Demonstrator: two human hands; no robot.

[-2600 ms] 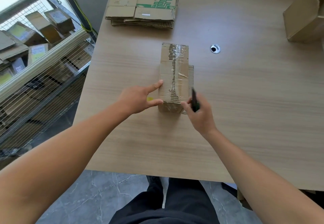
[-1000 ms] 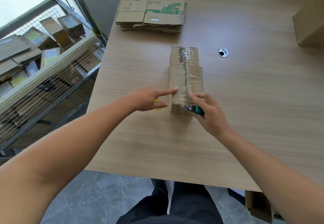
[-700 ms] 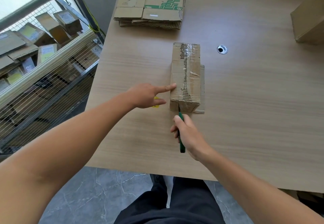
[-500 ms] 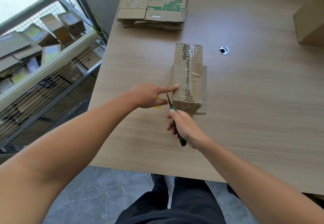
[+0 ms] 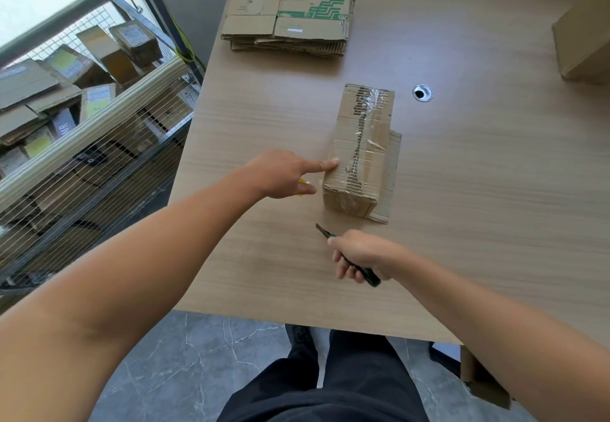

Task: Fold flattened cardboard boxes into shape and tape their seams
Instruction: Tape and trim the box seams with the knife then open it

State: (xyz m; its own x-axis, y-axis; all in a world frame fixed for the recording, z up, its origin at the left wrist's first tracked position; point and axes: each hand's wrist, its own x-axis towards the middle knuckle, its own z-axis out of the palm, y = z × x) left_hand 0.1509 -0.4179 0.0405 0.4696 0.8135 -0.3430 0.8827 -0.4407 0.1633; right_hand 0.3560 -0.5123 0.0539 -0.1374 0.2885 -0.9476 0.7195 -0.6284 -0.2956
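Note:
A small folded cardboard box (image 5: pixel 361 144) lies on the wooden table (image 5: pixel 478 190), with clear tape along its top seam and one flap sticking out on its right side. My left hand (image 5: pixel 277 174) touches the box's left edge with a straight index finger. A small yellow object (image 5: pixel 302 183) shows at the thumb, mostly hidden under the palm. My right hand (image 5: pixel 359 253) grips a green-handled utility knife (image 5: pixel 323 231) in front of the box, not touching it. Its blade points up and left.
A stack of flattened cardboard boxes (image 5: pixel 287 15) lies at the table's far side. A round cable hole (image 5: pixel 422 93) sits right of the box, and a larger carton (image 5: pixel 584 35) stands at the right edge. A wire cage (image 5: pixel 82 108) of cartons stands left of the table.
My right hand drew the knife off the box's near end and pulled it back toward me. The left index finger stayed on the box's left edge.

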